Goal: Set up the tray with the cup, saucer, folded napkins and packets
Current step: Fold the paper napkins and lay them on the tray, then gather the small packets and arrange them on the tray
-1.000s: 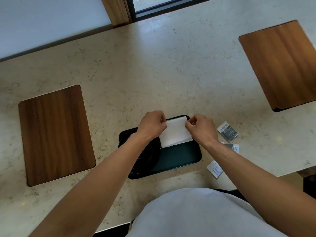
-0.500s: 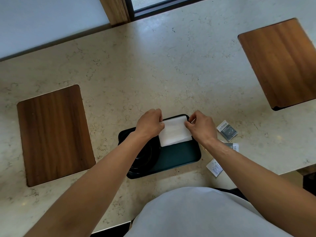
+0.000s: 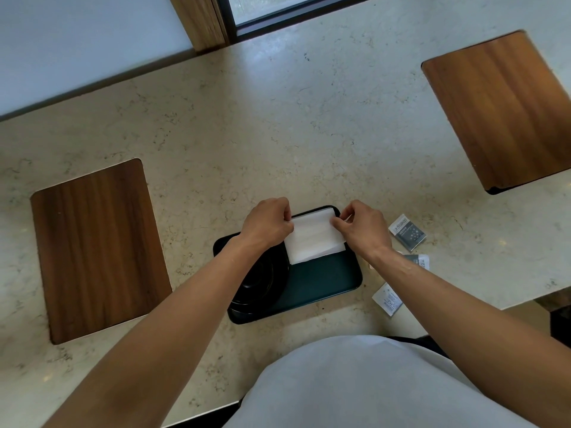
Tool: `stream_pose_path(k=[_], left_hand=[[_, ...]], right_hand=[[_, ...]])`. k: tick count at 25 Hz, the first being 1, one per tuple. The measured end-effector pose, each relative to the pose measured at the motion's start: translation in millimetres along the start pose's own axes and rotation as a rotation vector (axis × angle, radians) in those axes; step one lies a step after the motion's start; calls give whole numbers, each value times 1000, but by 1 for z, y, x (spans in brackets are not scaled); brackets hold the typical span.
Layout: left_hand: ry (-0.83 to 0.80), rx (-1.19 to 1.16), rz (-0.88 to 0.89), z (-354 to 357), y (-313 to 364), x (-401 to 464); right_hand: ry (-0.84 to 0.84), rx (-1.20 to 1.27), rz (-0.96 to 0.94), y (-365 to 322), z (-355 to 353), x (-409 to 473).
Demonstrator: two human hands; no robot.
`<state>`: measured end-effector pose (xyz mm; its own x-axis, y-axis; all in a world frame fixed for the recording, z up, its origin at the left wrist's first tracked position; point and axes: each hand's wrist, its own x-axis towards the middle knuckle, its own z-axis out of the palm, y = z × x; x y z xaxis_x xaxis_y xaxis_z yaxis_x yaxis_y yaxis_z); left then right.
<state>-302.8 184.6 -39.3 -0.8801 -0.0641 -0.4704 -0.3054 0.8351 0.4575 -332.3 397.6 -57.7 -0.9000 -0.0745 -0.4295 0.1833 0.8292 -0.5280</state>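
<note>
A dark green tray [image 3: 321,285] lies on the stone counter in front of me. A white napkin [image 3: 312,239] rests on its far right part. My left hand [image 3: 267,223] pinches the napkin's far left corner, and my right hand [image 3: 360,227] pinches its far right corner. A black saucer [image 3: 256,282] sits on the tray's left side, partly under my left forearm. Three packets lie on the counter right of the tray: a grey one [image 3: 408,232], one half hidden by my right arm [image 3: 420,261], and a white one [image 3: 387,299].
A wooden board [image 3: 95,248] is set into the counter at the left and another wooden board [image 3: 506,109] at the far right. The counter's near edge runs just below the tray. A window frame stands at the back.
Both hands have shifted slightly along the napkin's far edge, still pinching it. The napkin stays on the tray's far right part.
</note>
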Motion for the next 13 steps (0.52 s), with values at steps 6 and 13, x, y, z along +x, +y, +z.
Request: stream_pose_path(k=[6,13], left_hand=[[44,-97,52,1,24,-15],[-10,-342,99,38,79,-39]], right_hand=[[60,56,-13,7,-13,-22],[196,109,77,58,-35,-73]])
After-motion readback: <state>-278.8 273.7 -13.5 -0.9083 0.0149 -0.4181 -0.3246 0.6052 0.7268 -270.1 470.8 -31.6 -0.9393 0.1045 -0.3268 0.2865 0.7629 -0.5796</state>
